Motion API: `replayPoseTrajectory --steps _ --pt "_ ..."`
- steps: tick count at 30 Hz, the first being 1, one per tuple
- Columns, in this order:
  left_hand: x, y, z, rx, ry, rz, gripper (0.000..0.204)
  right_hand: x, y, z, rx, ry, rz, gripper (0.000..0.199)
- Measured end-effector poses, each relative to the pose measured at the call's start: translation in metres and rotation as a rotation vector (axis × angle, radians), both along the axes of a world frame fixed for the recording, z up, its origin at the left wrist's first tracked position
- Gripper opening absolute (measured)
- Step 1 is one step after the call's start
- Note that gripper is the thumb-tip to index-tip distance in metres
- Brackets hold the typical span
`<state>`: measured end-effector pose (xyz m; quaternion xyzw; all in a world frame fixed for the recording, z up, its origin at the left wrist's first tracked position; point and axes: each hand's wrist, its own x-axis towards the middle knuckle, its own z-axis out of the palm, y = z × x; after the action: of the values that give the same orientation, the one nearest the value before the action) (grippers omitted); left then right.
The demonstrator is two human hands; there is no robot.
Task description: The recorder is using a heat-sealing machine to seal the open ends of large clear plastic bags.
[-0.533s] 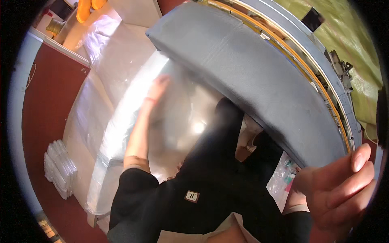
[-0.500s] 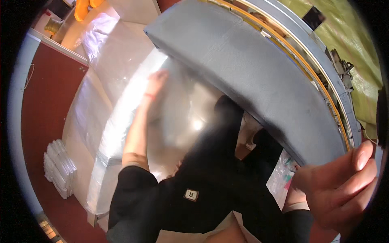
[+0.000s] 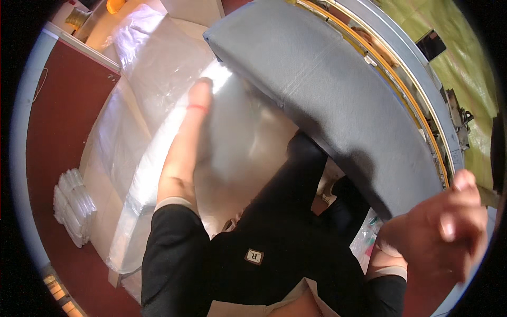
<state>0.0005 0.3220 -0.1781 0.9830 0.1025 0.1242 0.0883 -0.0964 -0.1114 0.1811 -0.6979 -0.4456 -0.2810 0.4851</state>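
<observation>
My left hand [image 3: 199,94], with a red band at its wrist, is over the white edge of a bin-like hollow lined with clear plastic sheet [image 3: 150,158]. Its fingers are foreshortened and blurred, so I cannot make out their pose or whether they touch the sheet. My right hand [image 3: 449,230] is raised close to me at the lower right, beside the near end of a long grey panel [image 3: 317,74]. Its fingers look bent but are smeared by motion, and no object shows in them.
A yellow-orange rail [image 3: 393,79] and metal strips run along the panel's far side. Beyond lie a yellow-green sheet [image 3: 465,63] and a dark phone-like rectangle [image 3: 431,45]. Stacked clear plastic packs [image 3: 74,206] rest on the red-brown floor [image 3: 60,142] at left.
My left hand has moved slightly up and left over the plastic. My right hand has turned, its fingers shifting. The view has shifted a little, so the panel sits farther right.
</observation>
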Motion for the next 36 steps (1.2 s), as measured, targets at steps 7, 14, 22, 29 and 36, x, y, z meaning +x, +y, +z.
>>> replayPoseTrajectory --steps 7,14,22,29,36 --pt "-0.084 0.062 0.019 0.025 -0.145 0.283 0.014 0.023 -0.008 -0.063 -0.028 0.353 -0.319 0.01" --pt "-0.114 0.004 0.177 -0.586 -0.764 0.005 0.006 0.028 -0.018 -0.106 -0.204 0.512 -0.234 0.008" --pt "-0.122 -0.258 0.314 -0.265 -0.398 -1.134 0.012 -0.011 0.01 -0.103 -0.074 0.623 0.309 0.06" --pt "-0.1 -0.314 0.338 -0.508 -0.737 -1.141 0.019 -0.066 -0.137 -0.123 -0.168 0.909 0.497 0.008" --pt "-0.111 -0.398 0.322 -0.765 -0.491 -1.293 0.017 -0.103 -0.214 -0.094 0.292 0.907 0.038 0.076"
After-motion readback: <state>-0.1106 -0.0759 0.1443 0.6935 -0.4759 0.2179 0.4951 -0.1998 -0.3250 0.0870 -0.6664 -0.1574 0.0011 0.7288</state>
